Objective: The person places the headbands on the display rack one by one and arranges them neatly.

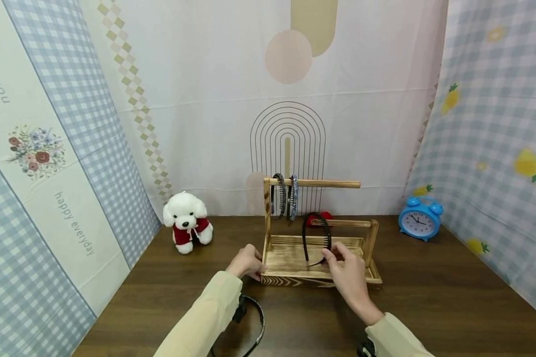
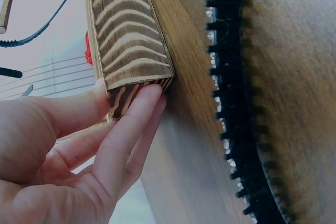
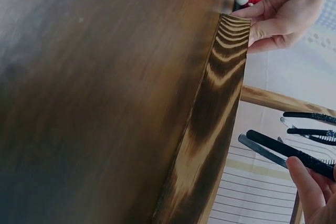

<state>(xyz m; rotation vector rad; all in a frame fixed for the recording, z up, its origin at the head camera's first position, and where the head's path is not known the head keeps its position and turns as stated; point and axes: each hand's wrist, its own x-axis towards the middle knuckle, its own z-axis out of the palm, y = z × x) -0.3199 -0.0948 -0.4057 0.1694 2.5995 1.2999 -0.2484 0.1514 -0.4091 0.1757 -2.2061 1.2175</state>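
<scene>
Right wrist: cropped fingers seemingly pinch headband.

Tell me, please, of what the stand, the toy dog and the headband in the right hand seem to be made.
Stand: wood, probably scorched, as dark and pale grain bands show along its wall.
Toy dog: perhaps plush, with a soft-looking matte white surface.
Held headband: likely black plastic, judging by its smooth band and moulded-looking teeth.

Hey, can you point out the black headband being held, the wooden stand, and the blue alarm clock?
Black headband (image 1: 327, 235), head view: its toothed side.
Wooden stand (image 1: 287, 259), head view: bare tray floor.
Blue alarm clock (image 1: 418, 224), head view: its dial.
</scene>
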